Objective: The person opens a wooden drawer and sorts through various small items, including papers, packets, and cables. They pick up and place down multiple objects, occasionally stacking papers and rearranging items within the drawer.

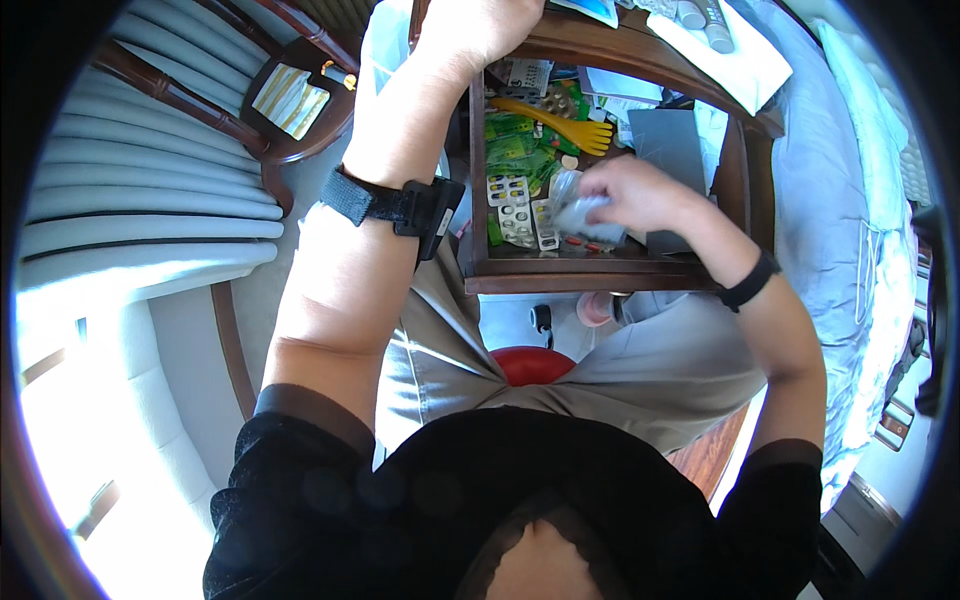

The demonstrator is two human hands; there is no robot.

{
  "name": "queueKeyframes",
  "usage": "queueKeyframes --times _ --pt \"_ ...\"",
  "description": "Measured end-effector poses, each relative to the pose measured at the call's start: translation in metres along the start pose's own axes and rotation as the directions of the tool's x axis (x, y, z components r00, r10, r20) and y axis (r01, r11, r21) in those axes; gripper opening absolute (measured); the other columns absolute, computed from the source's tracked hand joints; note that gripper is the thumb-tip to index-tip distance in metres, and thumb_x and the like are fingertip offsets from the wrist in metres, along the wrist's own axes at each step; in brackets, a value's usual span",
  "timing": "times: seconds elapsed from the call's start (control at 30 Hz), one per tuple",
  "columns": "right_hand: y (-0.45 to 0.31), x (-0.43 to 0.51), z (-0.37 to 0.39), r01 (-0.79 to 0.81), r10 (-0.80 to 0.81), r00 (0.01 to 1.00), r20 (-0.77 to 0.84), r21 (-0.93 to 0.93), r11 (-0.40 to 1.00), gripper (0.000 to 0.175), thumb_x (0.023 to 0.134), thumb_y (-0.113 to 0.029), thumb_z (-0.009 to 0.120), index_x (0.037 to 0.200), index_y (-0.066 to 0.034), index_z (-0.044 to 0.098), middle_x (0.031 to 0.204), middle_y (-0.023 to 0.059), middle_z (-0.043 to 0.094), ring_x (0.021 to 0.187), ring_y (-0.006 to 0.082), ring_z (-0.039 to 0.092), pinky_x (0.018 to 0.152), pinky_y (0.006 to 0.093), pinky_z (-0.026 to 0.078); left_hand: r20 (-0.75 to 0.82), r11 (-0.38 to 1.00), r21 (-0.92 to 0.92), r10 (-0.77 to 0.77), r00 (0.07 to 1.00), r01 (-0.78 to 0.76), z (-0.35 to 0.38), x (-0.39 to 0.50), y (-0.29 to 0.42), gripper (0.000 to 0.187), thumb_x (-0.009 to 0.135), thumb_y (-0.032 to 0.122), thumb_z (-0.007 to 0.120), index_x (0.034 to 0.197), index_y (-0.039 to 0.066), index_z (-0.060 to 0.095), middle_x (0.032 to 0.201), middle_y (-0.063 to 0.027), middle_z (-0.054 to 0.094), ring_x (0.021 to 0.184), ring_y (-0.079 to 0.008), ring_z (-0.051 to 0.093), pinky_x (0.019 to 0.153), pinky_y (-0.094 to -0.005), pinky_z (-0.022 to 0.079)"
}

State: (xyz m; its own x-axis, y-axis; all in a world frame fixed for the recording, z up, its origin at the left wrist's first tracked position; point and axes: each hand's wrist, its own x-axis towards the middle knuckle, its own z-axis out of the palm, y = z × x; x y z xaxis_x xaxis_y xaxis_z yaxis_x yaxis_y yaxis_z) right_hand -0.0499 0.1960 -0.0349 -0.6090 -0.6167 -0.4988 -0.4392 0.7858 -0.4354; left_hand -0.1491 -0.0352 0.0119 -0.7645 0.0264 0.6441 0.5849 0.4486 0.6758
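Note:
An open wooden drawer (592,275) holds a jumble of small items. Over its front middle, my right hand (628,196) is blurred, its fingers closed on a small clear plastic bag (589,219). Left of that hand lie pill blister packs (516,225) and green packets (517,146). A yellow plastic fork-shaped tool (574,129) rests behind them, and a dark grey flat card or booklet (670,146) is to the right. My left hand (487,26) reaches to the top of the wooden cabinet, cut by the picture's upper edge; its fingers are mostly hidden.
On the cabinet top lie a white paper or pouch (739,71) and grey tubes (716,30). A bed with blue-grey bedding (817,172) stands at the right. At the left are a small wooden table (300,146) and pale curtains (150,180). A red seat (532,366) shows between the legs.

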Motion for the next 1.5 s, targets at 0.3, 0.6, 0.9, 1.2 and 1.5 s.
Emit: queueKeyframes --times 0.3,0.6,0.9,1.2,1.5 --pt "0.05 -0.057 -0.081 -0.541 0.468 0.831 -0.299 -0.243 0.805 0.036 0.08 -0.011 0.077 0.112 0.001 0.065 0.105 0.0161 0.068 0.096 0.0261 0.066 0.086 0.0365 0.052 -0.002 0.994 -0.047 0.095 0.995 -0.095 -0.001 -0.001 0.001 0.01 0.085 0.008 0.069 0.091 0.0 0.069 0.079 -0.0173 0.069 0.072 -0.0301 0.067 0.07 -0.0347 0.052" --pt "-0.001 0.026 0.033 -0.136 0.093 0.986 -0.137 -0.349 0.927 0.05 0.077 -0.024 0.079 0.116 0.002 0.059 0.114 0.0223 0.063 0.103 0.0348 0.066 0.085 0.0427 0.056 0.351 0.974 0.065 -0.226 0.909 0.217 -0.017 -0.01 0.022 0.015 0.087 0.012 0.067 0.096 0.001 0.071 0.074 -0.0171 0.068 0.067 -0.027 0.068 0.064 -0.0348 0.052" --pt "0.012 0.025 0.032 -0.207 0.163 0.975 -0.151 -0.356 0.911 0.058 0.07 -0.024 0.08 0.116 0.0039 0.058 0.1 0.0214 0.067 0.094 0.0334 0.069 0.079 0.0417 0.057 0.419 0.99 0.048 -0.139 0.897 0.131 -0.026 -0.014 0.021 0.016 0.088 0.013 0.065 0.097 0.001 0.071 0.073 -0.0169 0.068 0.066 -0.0256 0.068 0.064 -0.035 0.053" --pt "0.004 0.007 0.01 -0.151 0.095 0.959 -0.267 -0.195 0.969 0.018 0.078 -0.018 0.064 0.092 -0.007 0.067 0.098 0.0149 0.066 0.091 0.0353 0.065 0.078 0.0472 0.052 0.41 0.985 0.069 -0.173 0.895 0.159 -0.03 -0.014 0.022 0.015 0.088 0.011 0.065 0.097 0.001 0.072 0.073 -0.0175 0.068 0.067 -0.0265 0.068 0.065 -0.0355 0.053" --pt "0.001 0.038 0.04 -0.05 0.049 0.999 -0.01 -0.211 0.976 0.041 0.074 -0.032 0.081 0.102 -0.0058 0.067 0.101 0.0164 0.069 0.099 0.0361 0.066 0.084 0.0441 0.054 0.606 0.985 0.1 -0.172 0.777 0.141 -0.038 -0.02 0.024 0.022 0.088 0.013 0.067 0.105 -0.001 0.068 0.087 -0.0178 0.071 0.083 -0.0282 0.07 0.075 -0.0361 0.054"
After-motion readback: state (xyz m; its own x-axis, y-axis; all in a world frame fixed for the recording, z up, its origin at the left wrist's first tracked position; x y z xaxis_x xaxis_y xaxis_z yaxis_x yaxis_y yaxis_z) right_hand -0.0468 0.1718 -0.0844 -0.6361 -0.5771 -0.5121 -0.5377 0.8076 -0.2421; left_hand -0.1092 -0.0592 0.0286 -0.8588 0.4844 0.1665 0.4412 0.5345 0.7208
